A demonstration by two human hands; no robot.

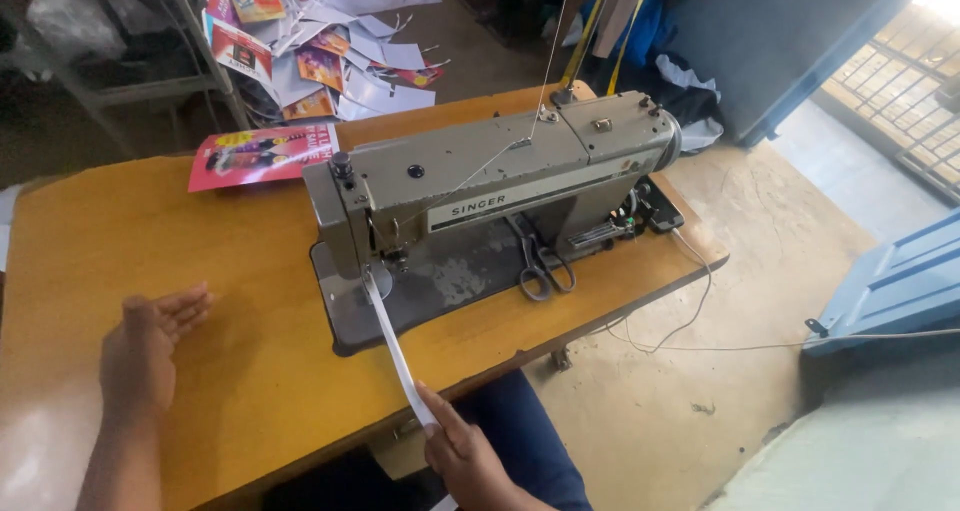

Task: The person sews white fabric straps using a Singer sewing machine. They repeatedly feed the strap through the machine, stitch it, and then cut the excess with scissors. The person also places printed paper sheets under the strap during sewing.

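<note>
**Printed sheets and one plate**

A flat red-pink printed sheet (262,156) lies at the table's (250,371) far edge, just left of the sewing machine (490,181). Beyond that edge, a heap of red, yellow and white printed sheets (320,41) covers the floor. A pale oblong label plate (520,203) runs along the machine's front.

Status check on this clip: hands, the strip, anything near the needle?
Right hand pinches white strip at its near end. Strip runs up under the sewing machine presser foot. Left hand open, above the table, holding nothing. Scissors on machine bed, clear of strip.
</note>
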